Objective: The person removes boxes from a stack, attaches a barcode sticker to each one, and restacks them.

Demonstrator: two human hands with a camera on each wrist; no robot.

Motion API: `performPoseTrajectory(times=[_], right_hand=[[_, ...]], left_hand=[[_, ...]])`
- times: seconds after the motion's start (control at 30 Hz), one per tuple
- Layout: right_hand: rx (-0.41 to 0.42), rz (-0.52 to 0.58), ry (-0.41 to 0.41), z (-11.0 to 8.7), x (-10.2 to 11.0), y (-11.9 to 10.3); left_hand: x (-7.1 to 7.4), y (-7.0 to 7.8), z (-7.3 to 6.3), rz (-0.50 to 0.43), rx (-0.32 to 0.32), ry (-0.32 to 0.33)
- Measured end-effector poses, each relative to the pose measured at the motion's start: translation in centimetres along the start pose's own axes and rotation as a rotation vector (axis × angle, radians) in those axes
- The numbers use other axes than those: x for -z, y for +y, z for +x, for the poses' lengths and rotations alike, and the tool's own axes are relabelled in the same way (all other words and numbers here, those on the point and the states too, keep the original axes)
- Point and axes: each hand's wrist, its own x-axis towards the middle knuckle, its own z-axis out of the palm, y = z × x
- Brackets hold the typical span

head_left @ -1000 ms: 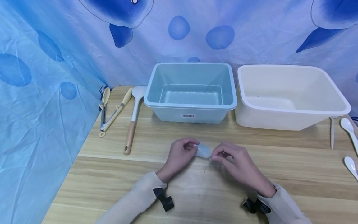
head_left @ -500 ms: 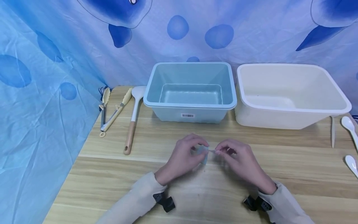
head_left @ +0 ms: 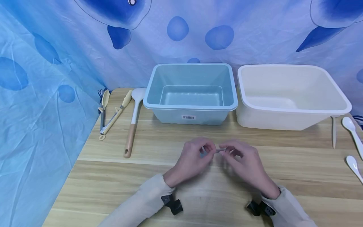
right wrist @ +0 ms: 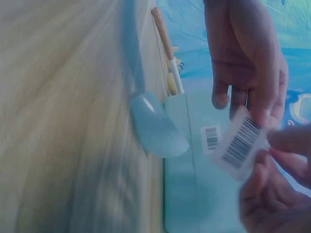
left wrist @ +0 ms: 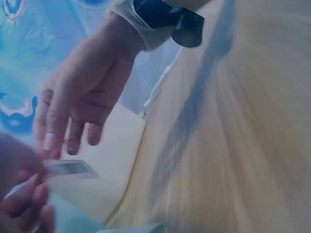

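Observation:
A small white barcode label [right wrist: 240,143] is stretched between my two hands, its printed bars clear in the right wrist view. My left hand [head_left: 195,157] pinches one end between thumb and fingers; my right hand [head_left: 244,159] pinches the other. From the head only a thin edge of the label [head_left: 219,150] shows between the fingertips. A glossy, rounded light blue piece [right wrist: 158,127] lies on the wood below the hands. In the head view my left hand hides most of it, and its kind does not show.
Behind the hands stand a light blue bin [head_left: 190,117] with a barcode sticker and a white bin [head_left: 293,121]. Tongs [head_left: 113,121] and a white spoon with a wooden handle [head_left: 130,138] lie left. White spoons [head_left: 353,135] lie at the far right.
My left hand has moved right, over the light blue piece, and closer to my right hand. The right hand has barely moved; the label stays between the fingertips.

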Motion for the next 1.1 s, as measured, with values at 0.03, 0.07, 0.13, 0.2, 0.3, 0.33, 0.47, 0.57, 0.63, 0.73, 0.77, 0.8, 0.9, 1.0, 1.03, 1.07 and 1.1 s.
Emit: performPoseTrajectory(times=[0.03, 0.07, 0.13, 0.2, 0.3, 0.33, 0.47, 0.57, 0.63, 0.73, 0.77, 0.8, 0.9, 1.0, 1.03, 1.07, 1.1], right_hand=[[-0.002, 0.026, 0.045, 0.0, 0.1, -0.1], [-0.008, 0.048, 0.093, 0.1, 0.3, -0.2], [-0.062, 0.119, 0.167, 0.2, 0.6, -0.3], [-0.162, 0.183, 0.201, 0.4, 0.9, -0.3], [-0.331, 0.223, 0.182, 0.5, 1.1, -0.3], [-0.37, 0.226, 0.166, 0.6, 1.1, -0.2], [-0.425, 0.192, 0.135, 0.6, 0.9, 0.0], [-0.422, 0.177, 0.159, 0.6, 1.0, 0.3], [-0.408, 0.165, 0.183, 0.4, 1.2, 0.5], [-0.387, 0.15, 0.231, 0.0, 1.9, 1.0], [-0.381, 0.141, 0.25, -0.1, 2.2, 1.2], [-0.381, 0.127, 0.27, -0.3, 2.6, 1.4], [-0.405, 0.078, 0.328, -0.8, 3.8, 2.2], [-0.435, 0.01, 0.374, -1.3, 5.3, 3.2], [-0.443, -0.015, 0.387, -1.4, 5.9, 3.5], [-0.449, -0.042, 0.396, -1.6, 6.4, 3.9], [-0.46, -0.06, 0.405, -1.7, 6.9, 4.2]], left_hand=[[-0.1, 0.0, 0.1, -0.042, 0.028, 0.033], [-0.1, 0.0, 0.2, -0.092, 0.061, 0.069], [-0.2, 0.1, 0.4, -0.208, 0.144, 0.125], [-0.2, 0.2, 0.7, -0.324, 0.229, 0.149], [-0.3, 0.2, 0.9, -0.436, 0.317, 0.15], [-0.3, 0.2, 1.0, -0.457, 0.33, 0.147], [-0.6, 0.1, 1.2, -0.479, 0.341, 0.131], [-1.0, -0.1, 1.5, -0.485, 0.338, 0.12], [-1.5, -0.2, 1.8, -0.491, 0.334, 0.109], [-2.3, -0.1, 2.6, -0.493, 0.337, 0.064], [-2.6, 0.0, 2.9, -0.49, 0.339, 0.042], [-2.9, 0.1, 3.2, -0.493, 0.345, 0.016], [-4.2, 0.6, 4.1, -0.513, 0.363, -0.06], [-5.8, 1.3, 5.1, -0.548, 0.369, -0.125], [-6.4, 1.5, 5.5, -0.548, 0.365, -0.144], [-6.9, 1.8, 5.8, -0.548, 0.357, -0.161], [-7.5, 2.0, 6.2, -0.545, 0.346, -0.178]])
